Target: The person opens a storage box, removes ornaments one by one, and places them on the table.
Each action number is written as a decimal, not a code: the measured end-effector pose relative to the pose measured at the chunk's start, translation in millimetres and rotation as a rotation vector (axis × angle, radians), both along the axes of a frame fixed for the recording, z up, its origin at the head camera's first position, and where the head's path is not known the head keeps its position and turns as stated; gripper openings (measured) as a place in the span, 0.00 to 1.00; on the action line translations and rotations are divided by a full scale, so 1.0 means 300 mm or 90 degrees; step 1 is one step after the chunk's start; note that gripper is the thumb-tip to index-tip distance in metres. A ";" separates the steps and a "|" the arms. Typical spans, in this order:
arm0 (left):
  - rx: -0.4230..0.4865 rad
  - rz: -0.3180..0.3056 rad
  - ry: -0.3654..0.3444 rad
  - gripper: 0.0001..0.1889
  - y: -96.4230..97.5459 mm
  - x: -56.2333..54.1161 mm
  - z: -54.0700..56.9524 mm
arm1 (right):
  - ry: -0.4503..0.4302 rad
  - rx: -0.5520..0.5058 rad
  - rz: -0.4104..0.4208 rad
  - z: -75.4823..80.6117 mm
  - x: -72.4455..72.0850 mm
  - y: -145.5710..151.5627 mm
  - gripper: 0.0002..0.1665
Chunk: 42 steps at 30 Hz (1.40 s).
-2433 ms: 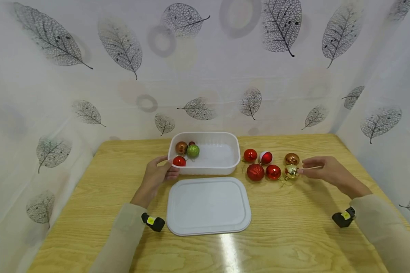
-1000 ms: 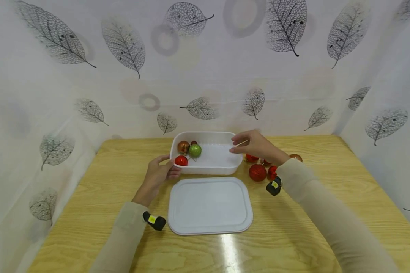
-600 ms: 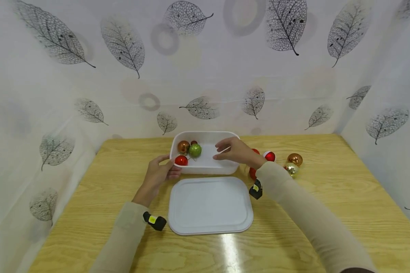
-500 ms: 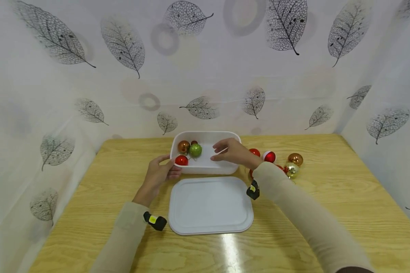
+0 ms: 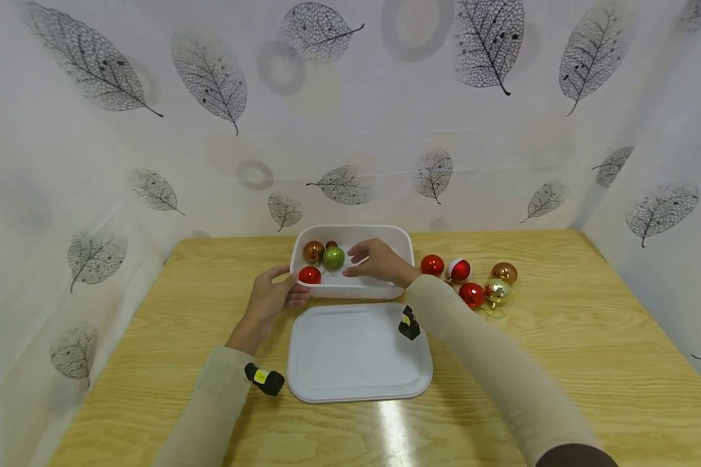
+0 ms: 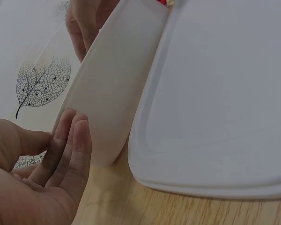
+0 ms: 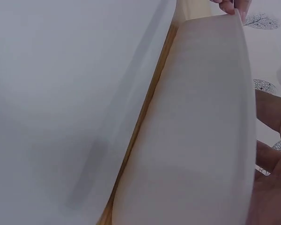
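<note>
My left hand (image 5: 267, 298) grips the left end of a white plastic box (image 5: 353, 293), thumb over the rim and fingers along the outer wall. Inside it lie a green glitter bauble (image 5: 333, 258), a copper bauble (image 5: 313, 251), a shiny red bauble (image 5: 309, 275) and a small dark red one (image 5: 331, 244). My right hand (image 5: 381, 262) reaches in over the right side of the box, thumb and fingers apart, just right of the green bauble. Nothing shows between them. In the right wrist view, the box wall (image 7: 196, 117) hides part of that hand.
A white lid (image 5: 359, 357) lies flat in front of the box. Right of the box are red baubles (image 5: 472, 295), a red-and-white one (image 5: 459, 270), a gold one (image 5: 497, 290) and a copper-brown one (image 5: 504, 272). Leaf-printed cloth (image 5: 350, 130) stands behind the table.
My right hand has moved left from beside the gold bauble, across the box's right rim, to near the green bauble. The gold bauble remains on the table. My left hand keeps its grip.
</note>
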<state>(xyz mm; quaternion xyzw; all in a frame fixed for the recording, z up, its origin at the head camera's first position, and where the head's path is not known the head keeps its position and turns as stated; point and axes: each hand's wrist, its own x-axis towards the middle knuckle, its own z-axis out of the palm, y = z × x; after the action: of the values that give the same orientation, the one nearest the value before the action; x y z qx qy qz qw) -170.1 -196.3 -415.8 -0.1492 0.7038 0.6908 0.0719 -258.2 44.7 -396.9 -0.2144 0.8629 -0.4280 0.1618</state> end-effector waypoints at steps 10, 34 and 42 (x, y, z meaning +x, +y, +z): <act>-0.001 0.005 -0.002 0.24 -0.003 -0.005 -0.007 | -0.003 0.006 -0.039 -0.023 -0.029 -0.071 0.33; 0.013 -0.004 0.008 0.25 -0.009 -0.007 -0.008 | -0.026 -0.006 -0.080 -0.059 -0.054 -0.144 0.35; 0.010 -0.006 0.008 0.25 -0.011 -0.003 -0.005 | -0.025 0.012 -0.080 -0.068 -0.060 -0.150 0.31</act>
<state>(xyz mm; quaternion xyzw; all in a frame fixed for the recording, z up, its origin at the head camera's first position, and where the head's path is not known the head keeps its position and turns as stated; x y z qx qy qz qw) -171.1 -199.8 -417.3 -0.1415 0.6996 0.6967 0.0719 -276.3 -0.2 -417.4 -0.1500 0.8754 -0.4331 0.1540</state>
